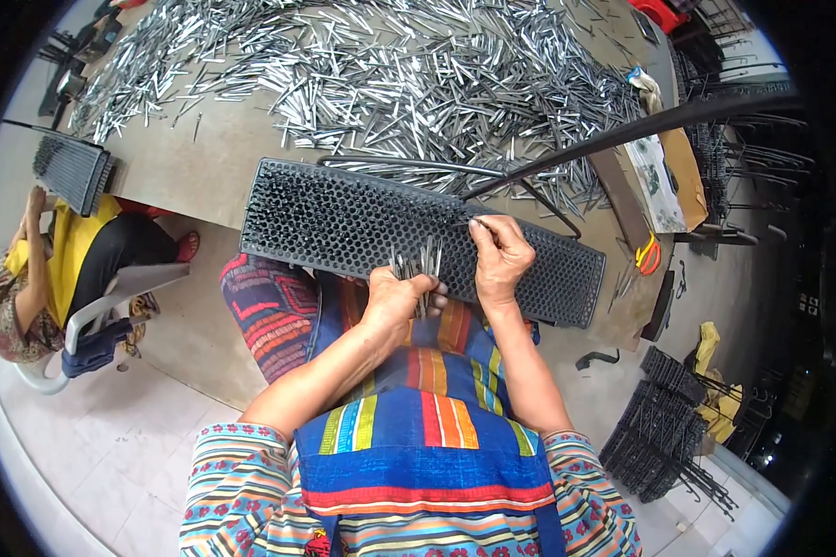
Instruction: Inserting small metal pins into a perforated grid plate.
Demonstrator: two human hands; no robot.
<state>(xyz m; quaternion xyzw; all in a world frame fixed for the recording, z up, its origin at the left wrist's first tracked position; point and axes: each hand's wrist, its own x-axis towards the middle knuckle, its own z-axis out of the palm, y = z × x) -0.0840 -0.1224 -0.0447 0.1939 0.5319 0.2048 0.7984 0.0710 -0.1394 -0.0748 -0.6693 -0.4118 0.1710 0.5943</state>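
A long black board full of round holes lies tilted across my lap, against the table edge. Dark upright pieces crowd the holes at its left end, while the holes toward its right end look bare. At the board's near edge, my left hand is closed around a bunch of thin grey metal strips, whose ends stick up past the fingers. My right hand pinches at the board's surface, right of the filled part. Whatever lies between its fingertips is too small and dark to make out.
Heaps of loose strips cover the table. A black bar slants in from the right above the board. Orange-handled scissors lie at right. Black racks rest on the floor. A seated person is at left beside another board.
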